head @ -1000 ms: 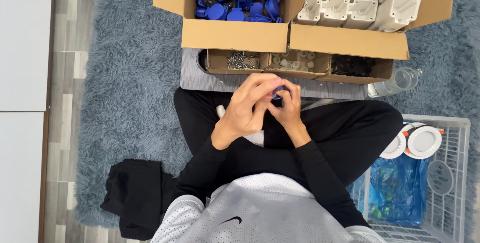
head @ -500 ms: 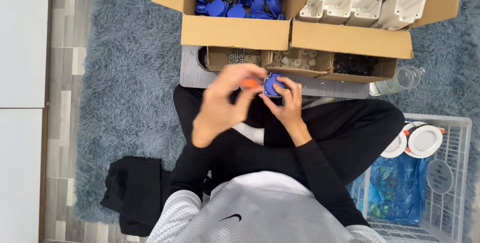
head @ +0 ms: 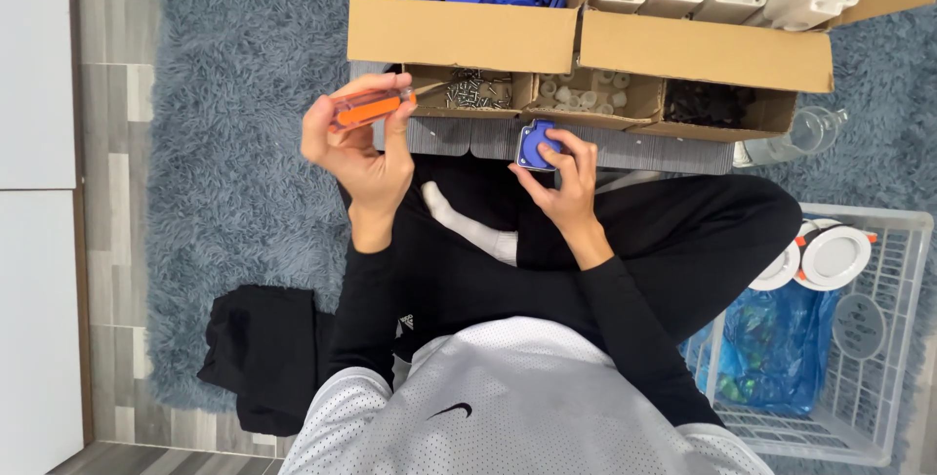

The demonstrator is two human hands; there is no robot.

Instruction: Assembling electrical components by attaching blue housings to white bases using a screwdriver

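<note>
The left hand [head: 359,148] grasps an orange-handled screwdriver [head: 372,106] left of centre. The right hand [head: 564,170] clasps a blue socket part [head: 536,142] at centre, just below small cardboard trays [head: 586,96] of screws and caps, over a grey rug [head: 244,123].

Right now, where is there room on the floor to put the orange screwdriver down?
The blue rug is bare left of the left hand, between the floorboards and the cardboard box. It is crowded ahead, by the small trays, and on the right by the white basket. A black cloth covers the lower left.
</note>
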